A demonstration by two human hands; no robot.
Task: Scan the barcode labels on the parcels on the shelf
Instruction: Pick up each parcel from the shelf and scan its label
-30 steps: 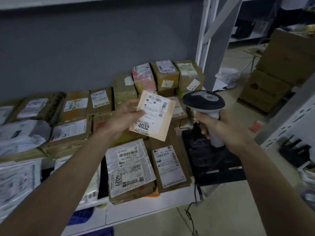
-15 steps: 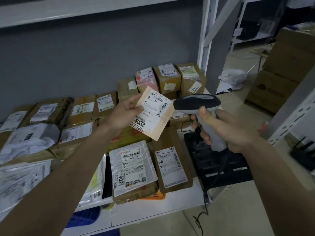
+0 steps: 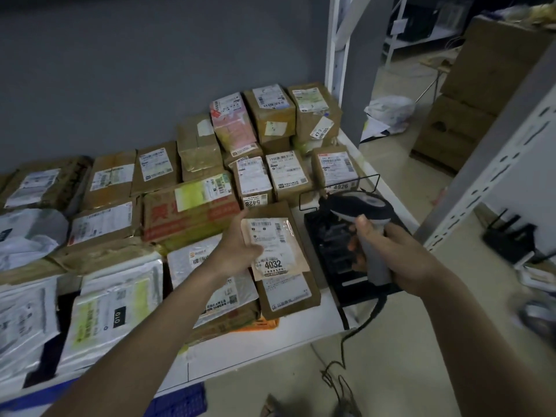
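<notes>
Both bare forearms reach forward from the bottom corners, the left hand (image 3: 237, 251) turned palm-up with its thumb and fingers pinching a small flat tan parcel (image 3: 275, 246), the right hand (image 3: 391, 257) wrapped in a fist round the grey handle of a black-headed handheld scanner (image 3: 359, 210).

Dim room: grey wall (image 3: 135, 70), pale floor (image 3: 391, 341), white shelf upright (image 3: 338, 40), stacked cartons (image 3: 481, 94) beyond.

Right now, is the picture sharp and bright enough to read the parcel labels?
Head view: dim overall; the 4032 label on the parcel in the left hand reads, its smaller print doesn't; the lower right edge is motion-blurred; wide-angle bends the shelf post.
</notes>
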